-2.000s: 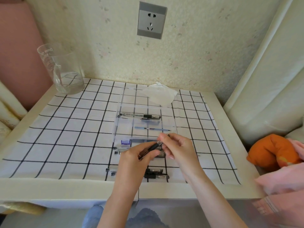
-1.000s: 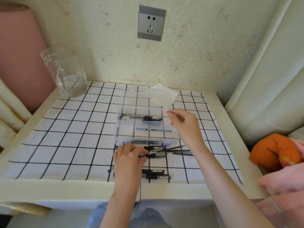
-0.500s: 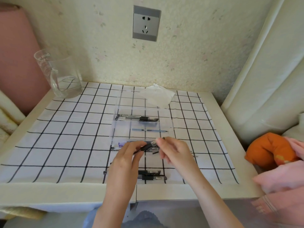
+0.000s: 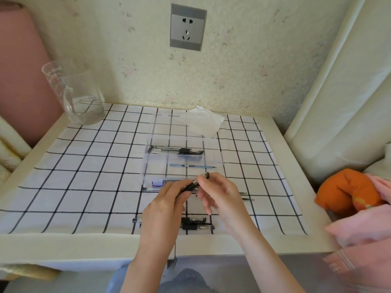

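Both hands hold one black pen just above the table, in front of a clear plastic box. My left hand grips the pen's lower barrel. My right hand pinches its upper end with thumb and fingertips. Inside the box lie black pens in the far section and a thin blue refill in the middle one. More black pens lie on the checked cloth near the front edge, partly hidden by my forearms. Thin refills lie to the right of my right hand.
A glass jug with a little water stands at the back left. A crumpled white tissue lies behind the box. A wall socket is above. An orange soft toy and pink cloth lie off the table's right edge.
One second ago my right hand was at the box and my left hand was at pens on the cloth. Both hands have since met on one black pen, held above the cloth.
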Demonstrator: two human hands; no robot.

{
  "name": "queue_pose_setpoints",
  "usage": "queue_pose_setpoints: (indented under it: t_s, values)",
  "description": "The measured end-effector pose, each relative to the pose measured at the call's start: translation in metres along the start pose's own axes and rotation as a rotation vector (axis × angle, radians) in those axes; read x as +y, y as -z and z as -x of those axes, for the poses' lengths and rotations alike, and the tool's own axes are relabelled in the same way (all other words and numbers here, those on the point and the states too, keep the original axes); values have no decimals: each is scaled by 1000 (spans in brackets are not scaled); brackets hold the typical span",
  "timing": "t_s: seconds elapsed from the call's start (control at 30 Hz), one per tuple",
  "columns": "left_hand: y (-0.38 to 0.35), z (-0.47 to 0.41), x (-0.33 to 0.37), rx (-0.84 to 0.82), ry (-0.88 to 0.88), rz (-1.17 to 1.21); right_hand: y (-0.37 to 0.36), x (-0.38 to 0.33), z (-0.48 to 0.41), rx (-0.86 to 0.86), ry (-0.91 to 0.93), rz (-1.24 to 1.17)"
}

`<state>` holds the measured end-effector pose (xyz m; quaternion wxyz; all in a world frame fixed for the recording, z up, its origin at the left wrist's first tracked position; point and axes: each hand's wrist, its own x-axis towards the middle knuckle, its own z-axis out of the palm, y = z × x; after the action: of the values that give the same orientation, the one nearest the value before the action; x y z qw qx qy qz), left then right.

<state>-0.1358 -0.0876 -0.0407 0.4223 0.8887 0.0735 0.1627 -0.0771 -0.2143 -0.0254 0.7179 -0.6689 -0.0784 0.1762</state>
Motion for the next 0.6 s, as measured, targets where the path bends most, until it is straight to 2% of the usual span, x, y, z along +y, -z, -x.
queue_pose_setpoints:
  t_s: [0.17, 0.6]
  values:
    - [-2, 0, 6, -64, -12, 9, -1, 2, -3, 24, 23, -3]
    - [1, -1, 10, -10, 95, 22, -4, -1, -4, -39, 71, 4]
